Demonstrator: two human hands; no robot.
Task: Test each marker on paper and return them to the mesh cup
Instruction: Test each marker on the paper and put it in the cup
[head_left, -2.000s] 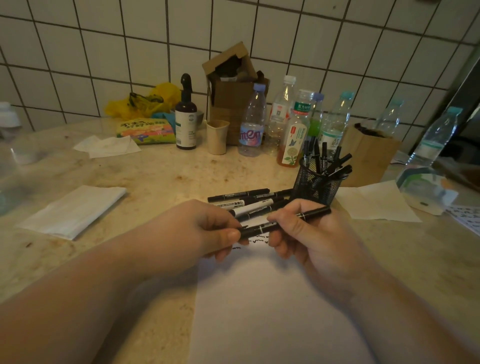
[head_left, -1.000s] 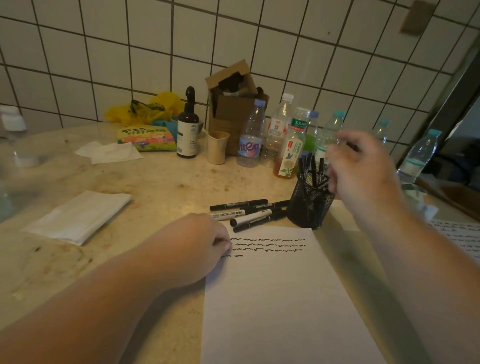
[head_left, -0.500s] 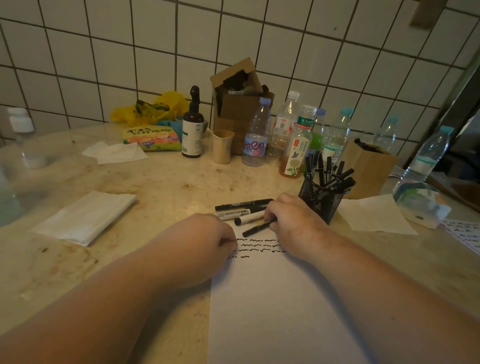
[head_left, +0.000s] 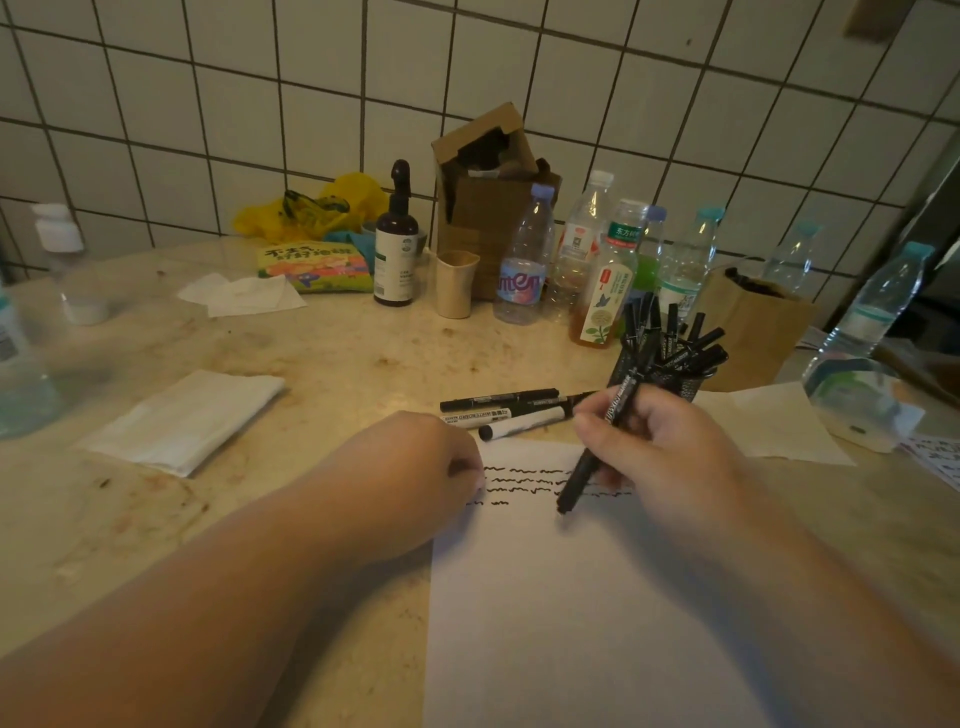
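Left hand: the left hand (head_left: 415, 470) lies knuckles-up at the left edge of the paper sheet (head_left: 571, 597), fingers curled under into a loose fist; nothing shows in its grasp.
Right hand: the right hand (head_left: 660, 457) grips a black marker (head_left: 597, 447) between thumb and curled fingers, the marker tilted with its lower end down over the paper's wavy ink lines (head_left: 519, 480); whether that end touches the sheet cannot be told.
Loose markers: three lie on the countertop (head_left: 337, 353) just beyond the paper, between the two hands: a black one (head_left: 496, 401), a white-barrelled whiteboard one (head_left: 483, 417), and another white-barrelled one (head_left: 522, 425) nearest the sheet.
Mesh cup: the black mesh cup (head_left: 670, 376) stands just behind the right hand, partly hidden by it, crowded with black markers; too bunched to count.
Left side: a folded white cloth (head_left: 182, 418) lies well left of the hands; crumpled tissue (head_left: 244, 296) sits farther back.
Back row: yellow bag (head_left: 311, 208), colourful packet (head_left: 314, 267), dark pump bottle (head_left: 396, 244), beige cup (head_left: 454, 283), open cardboard box (head_left: 485, 197).
Bottles: seven plastic drink bottles at least run rightward from the box.
Right side: a brown paper bag (head_left: 753, 327) stands behind the cup.
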